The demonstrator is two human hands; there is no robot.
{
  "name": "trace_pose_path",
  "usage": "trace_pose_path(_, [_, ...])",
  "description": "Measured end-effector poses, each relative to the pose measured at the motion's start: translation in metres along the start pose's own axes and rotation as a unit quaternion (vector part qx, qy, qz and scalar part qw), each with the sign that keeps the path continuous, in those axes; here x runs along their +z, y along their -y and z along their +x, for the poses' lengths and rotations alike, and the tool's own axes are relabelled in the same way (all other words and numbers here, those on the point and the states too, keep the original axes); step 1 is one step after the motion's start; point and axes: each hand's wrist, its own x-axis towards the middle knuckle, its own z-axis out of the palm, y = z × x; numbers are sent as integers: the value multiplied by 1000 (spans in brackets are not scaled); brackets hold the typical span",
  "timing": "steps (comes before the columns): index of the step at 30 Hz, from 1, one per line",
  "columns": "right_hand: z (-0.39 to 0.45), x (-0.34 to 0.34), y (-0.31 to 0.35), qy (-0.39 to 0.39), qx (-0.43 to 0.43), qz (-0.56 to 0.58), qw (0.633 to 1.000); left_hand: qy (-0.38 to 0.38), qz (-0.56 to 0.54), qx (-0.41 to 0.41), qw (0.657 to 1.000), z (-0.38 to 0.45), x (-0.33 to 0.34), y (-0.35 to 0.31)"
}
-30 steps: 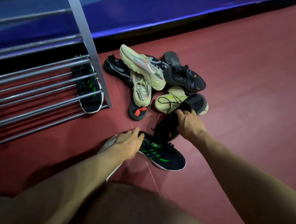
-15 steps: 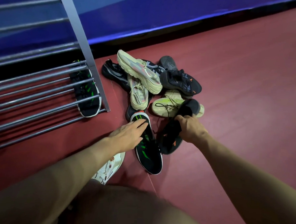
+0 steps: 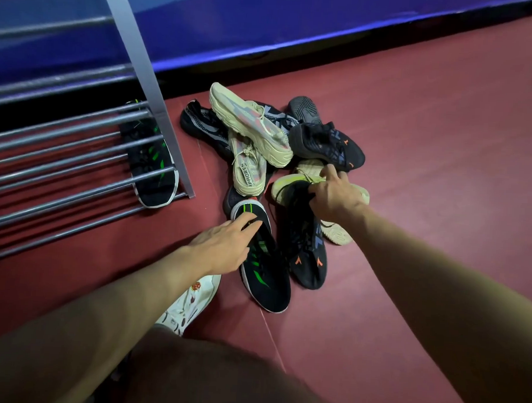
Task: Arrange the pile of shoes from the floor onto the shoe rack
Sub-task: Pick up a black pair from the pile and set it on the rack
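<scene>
A pile of shoes lies on the red floor: two beige sneakers (image 3: 251, 125), a black-grey knit shoe (image 3: 201, 125), a black shoe with orange marks (image 3: 331, 144) and a yellow-green shoe (image 3: 285, 187). My left hand (image 3: 225, 245) holds the heel of a black shoe with green stripes (image 3: 265, 278), fingers in its opening. My right hand (image 3: 335, 199) grips the heel of a second black shoe with orange marks (image 3: 309, 259), which lies beside the green-striped one. The matching green-striped shoe (image 3: 152, 164) sits under the shoe rack's metal bars (image 3: 60, 166).
The rack's grey upright post (image 3: 158, 109) stands just left of the pile. A white patterned shoe (image 3: 191, 302) lies under my left forearm. A blue wall panel (image 3: 298, 24) runs along the back. My knee fills the bottom of the view.
My left hand turned the green-striped shoe from lying crosswise to pointing toe toward me. My right hand drew the black and orange shoe out of the pile and laid it beside it.
</scene>
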Motion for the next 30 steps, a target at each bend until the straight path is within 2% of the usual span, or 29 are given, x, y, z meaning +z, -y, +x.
trace_pose_path(3, [7, -3, -2, 1, -13, 42, 999, -5, -12, 5, 1000, 3, 1, 1])
trace_pose_path(8, [17, -15, -10, -81, 38, 88, 992, 0, -23, 10, 1000, 7, 1, 2])
trace_pose_path(20, [67, -31, -12, 58, 11, 20, 998, -19, -27, 39, 999, 6, -7, -1])
trace_pose_path(30, [71, -20, -11, 84, 45, -20, 995, -14, -20, 38, 999, 2, -4, 0])
